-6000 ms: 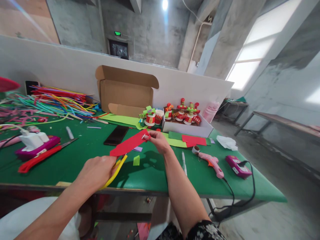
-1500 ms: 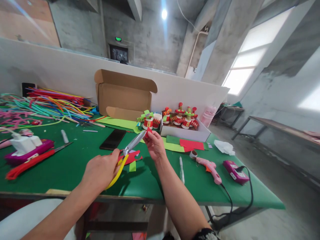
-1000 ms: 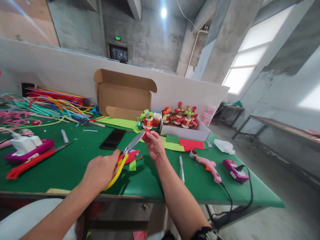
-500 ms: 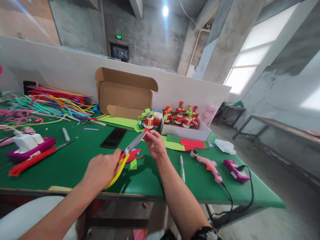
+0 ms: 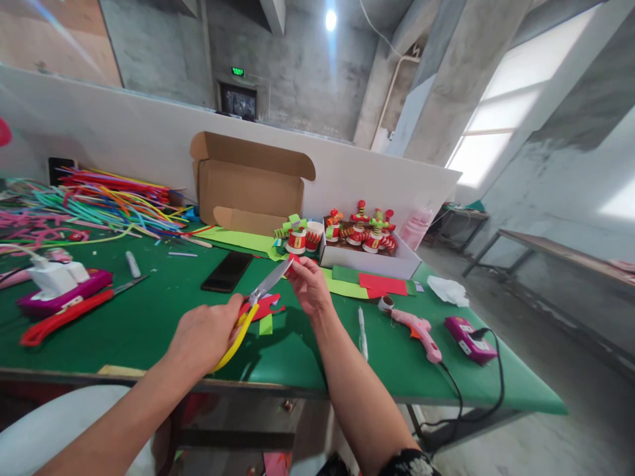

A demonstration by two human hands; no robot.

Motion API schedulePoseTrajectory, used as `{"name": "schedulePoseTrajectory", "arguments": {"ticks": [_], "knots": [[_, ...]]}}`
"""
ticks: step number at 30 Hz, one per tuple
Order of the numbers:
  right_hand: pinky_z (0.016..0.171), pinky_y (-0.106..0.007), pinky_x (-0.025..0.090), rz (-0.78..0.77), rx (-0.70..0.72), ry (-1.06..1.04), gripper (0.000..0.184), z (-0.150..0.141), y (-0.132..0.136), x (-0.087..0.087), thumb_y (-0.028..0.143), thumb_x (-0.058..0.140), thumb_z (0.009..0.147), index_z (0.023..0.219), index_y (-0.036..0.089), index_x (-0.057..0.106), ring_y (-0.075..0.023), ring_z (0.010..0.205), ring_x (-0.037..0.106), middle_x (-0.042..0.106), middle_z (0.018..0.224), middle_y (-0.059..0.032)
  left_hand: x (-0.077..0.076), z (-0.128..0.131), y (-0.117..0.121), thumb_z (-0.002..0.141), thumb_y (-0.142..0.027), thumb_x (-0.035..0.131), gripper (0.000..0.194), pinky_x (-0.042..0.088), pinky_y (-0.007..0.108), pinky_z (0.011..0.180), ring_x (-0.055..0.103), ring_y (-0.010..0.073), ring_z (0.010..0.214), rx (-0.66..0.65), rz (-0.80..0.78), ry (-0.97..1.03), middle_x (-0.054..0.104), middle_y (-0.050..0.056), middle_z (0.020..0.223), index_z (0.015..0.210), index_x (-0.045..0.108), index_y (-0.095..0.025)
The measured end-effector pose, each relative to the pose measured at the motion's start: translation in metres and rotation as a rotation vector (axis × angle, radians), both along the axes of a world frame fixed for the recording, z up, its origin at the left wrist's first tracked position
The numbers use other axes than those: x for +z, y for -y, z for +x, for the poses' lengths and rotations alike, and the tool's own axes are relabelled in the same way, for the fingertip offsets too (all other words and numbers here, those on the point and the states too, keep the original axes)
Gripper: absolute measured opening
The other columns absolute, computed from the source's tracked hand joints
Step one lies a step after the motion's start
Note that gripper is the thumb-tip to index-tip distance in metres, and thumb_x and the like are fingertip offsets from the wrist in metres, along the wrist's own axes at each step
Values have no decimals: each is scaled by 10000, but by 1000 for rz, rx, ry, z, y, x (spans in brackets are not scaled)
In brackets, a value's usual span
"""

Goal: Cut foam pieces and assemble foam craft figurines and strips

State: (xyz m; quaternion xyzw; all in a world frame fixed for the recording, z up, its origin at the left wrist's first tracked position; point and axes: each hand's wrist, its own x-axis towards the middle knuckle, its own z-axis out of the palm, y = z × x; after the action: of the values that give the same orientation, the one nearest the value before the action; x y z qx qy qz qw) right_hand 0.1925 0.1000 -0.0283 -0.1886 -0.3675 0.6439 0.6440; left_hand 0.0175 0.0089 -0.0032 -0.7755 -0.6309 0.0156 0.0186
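Observation:
My left hand (image 5: 206, 338) is wrapped round the yellow handles of a pair of scissors (image 5: 266, 284), whose silver blades point up and to the right. Between the fingers of my right hand (image 5: 311, 285) is a small piece of red paper (image 5: 294, 260), partly hidden by the fingertips. The blade tips meet this paper at its left edge. Under the scissors lie red paper scraps (image 5: 268, 307) and a light green strip (image 5: 266, 324) on the green tabletop. A black phone (image 5: 227, 271) rests just beyond my left hand.
A white box (image 5: 370, 262) of red and green figures stands at the back, beside an open cardboard box (image 5: 251, 185). At right are a pink glue gun (image 5: 419, 335) and a purple power block (image 5: 469, 339). Red-handled scissors (image 5: 67, 319) and colourful pipe cleaners (image 5: 114, 198) lie left.
The view has shifted very slightly. Both hands keep the same hold, with the scissors still at the red paper.

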Motion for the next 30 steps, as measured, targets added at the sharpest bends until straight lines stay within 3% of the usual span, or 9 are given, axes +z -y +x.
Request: {"name": "schedulePoseTrajectory", "arguments": {"ticks": [30], "knots": [[746, -256, 502, -14, -14, 13, 289, -1, 2, 3, 254, 889, 563, 604, 197, 609, -107, 657, 607, 677, 664, 38, 4, 1, 2, 907, -187, 379, 336, 515, 394, 705, 725, 352, 886, 14, -7, -14, 754, 176, 918, 1184, 564, -145]]}}
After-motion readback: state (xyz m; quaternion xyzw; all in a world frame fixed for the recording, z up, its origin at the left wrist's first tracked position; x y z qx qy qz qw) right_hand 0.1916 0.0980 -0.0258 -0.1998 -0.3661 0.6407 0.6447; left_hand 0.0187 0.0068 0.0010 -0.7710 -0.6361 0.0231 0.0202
